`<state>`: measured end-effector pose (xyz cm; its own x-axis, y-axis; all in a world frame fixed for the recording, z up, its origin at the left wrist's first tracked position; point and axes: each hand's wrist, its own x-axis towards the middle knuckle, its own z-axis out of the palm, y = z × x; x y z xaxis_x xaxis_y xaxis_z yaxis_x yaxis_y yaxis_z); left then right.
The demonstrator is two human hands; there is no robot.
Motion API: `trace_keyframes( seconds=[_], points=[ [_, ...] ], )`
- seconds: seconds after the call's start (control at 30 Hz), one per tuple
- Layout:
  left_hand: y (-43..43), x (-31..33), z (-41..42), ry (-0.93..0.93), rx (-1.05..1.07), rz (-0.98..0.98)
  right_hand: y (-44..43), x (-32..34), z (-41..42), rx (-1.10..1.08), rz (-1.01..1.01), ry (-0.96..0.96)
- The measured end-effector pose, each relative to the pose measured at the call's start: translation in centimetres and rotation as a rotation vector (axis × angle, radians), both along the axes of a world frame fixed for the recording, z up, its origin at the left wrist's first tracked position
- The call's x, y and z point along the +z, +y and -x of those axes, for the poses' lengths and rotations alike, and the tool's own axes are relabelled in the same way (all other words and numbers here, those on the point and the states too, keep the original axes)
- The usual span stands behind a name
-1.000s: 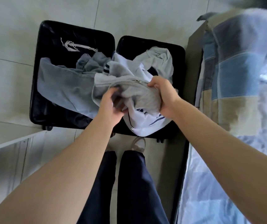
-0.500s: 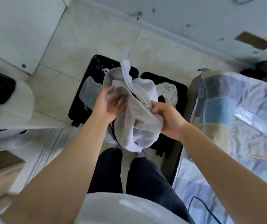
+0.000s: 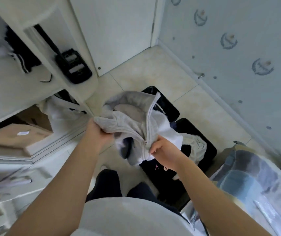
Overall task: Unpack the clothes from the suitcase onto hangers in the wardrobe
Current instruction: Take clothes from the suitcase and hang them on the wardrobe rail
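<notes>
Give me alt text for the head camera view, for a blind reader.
The left hand and right hand hold a bunched grey zip jacket above the open black suitcase. White wardrobe at left, bed at right.

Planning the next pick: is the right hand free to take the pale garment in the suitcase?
Probably not yet: the right hand pinches the grey zip jacket, so its grip is taken. Nothing covers the pale garment.

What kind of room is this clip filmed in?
Most likely a bedroom: a bed with a patchwork blanket on the right, a white wardrobe with clothes hanging on the left, and an open suitcase on the tiled floor.
</notes>
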<state>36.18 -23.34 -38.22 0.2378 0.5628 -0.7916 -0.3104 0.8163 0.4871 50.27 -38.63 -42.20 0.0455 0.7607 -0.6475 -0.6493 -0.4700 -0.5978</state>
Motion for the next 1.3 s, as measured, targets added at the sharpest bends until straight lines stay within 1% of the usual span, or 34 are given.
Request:
trace_keyframes(
  seconds=[0.07, 0.17, 0.23, 0.27, 0.33, 0.4, 0.43, 0.5, 0.53, 0.57, 0.6, 0.63, 0.7, 0.8, 0.87, 0.93, 1.0, 1.07, 1.17, 1.2, 1.23, 1.3],
  points=[
    [0.6, 1.7, 2.5, -0.016, -0.009, -0.053, 1.3, 0.1, 1.5, 0.132, 0.018, -0.021],
    [1.9, 3.6, 7.0, 0.058, 0.01, -0.113, 3.0, 0.0, 3.7, 0.305, 0.042, -0.064],
    [2.6, 5.2, 9.7, 0.048, -0.001, -0.151, 4.5, 0.6, 5.4, 0.316, 0.098, -0.053],
    [2.9, 5.7, 10.8, 0.076, -0.019, -0.155, 5.1, 1.0, 6.1, 0.295, 0.132, -0.061],
    [4.0, 7.2, 13.6, 0.162, -0.037, -0.201, 7.2, 1.9, 7.9, 0.233, 0.224, -0.184],
    [5.2, 8.1, 15.8, 0.195, -0.057, -0.243, 9.7, 2.5, 9.2, 0.186, 0.304, -0.348],
    [5.8, 8.2, 17.3, 0.193, -0.064, -0.265, 11.2, 3.0, 10.2, 0.162, 0.295, -0.433],
    [6.7, 9.1, 20.8, 0.156, -0.061, -0.291, 14.8, 4.0, 12.6, 0.056, 0.194, -0.636],
    [7.4, 9.4, 22.8, 0.126, -0.053, -0.298, 16.9, 4.8, 14.5, 0.02, 0.118, -0.709],
    [8.1, 9.7, 24.6, 0.074, -0.045, -0.314, 18.8, 5.7, 16.4, 0.021, 0.06, -0.724],
    [8.2, 10.2, 25.4, 0.037, -0.05, -0.334, 20.1, 6.5, 17.6, 0.041, 0.021, -0.679],
    [9.1, 10.9, 27.6, 0.016, -0.048, -0.363, 22.3, 7.3, 20.5, 0.096, -0.009, -0.592],
    [10.3, 12.4, 30.7, 0.012, -0.041, -0.412, 25.4, 8.2, 24.8, 0.239, -0.023, -0.458],
    [12.3, 14.0, 36.0, -0.033, 0.004, -0.459, 28.8, 8.9, 31.0, 0.541, -0.004, -0.391],
    [13.2, 14.7, 39.0, -0.085, 0.045, -0.438, 29.6, 9.5, 34.2, 0.665, 0.019, -0.345],
    [14.1, 15.2, 42.2, -0.083, 0.09, -0.407, 30.6, 10.5, 37.0, 0.63, 0.018, -0.31],
    [14.6, 15.8, 44.6, -0.077, 0.097, -0.378, 31.8, 11.4, 39.1, 0.492, -0.006, -0.178],
    [15.4, 16.0, 46.6, -0.009, 0.06, -0.428, 33.1, 12.7, 40.8, 0.398, -0.061, -0.059],
    [16.9, 17.8, 49.2, 0.28, -0.034, -0.541, 35.5, 16.0, 42.8, 0.348, -0.193, 0.0],
    [17.5, 18.3, 50.1, 0.375, -0.036, -0.565, 36.2, 17.4, 43.2, 0.342, -0.25, 0.012],
    [18.2, 18.8, 51.1, 0.451, -0.039, -0.576, 37.0, 18.9, 43.4, 0.335, -0.301, 0.014],
    [19.5, 19.9, 52.7, 0.53, -0.081, -0.606, 38.6, 21.8, 43.6, 0.344, -0.376, -0.001]
  ],
)
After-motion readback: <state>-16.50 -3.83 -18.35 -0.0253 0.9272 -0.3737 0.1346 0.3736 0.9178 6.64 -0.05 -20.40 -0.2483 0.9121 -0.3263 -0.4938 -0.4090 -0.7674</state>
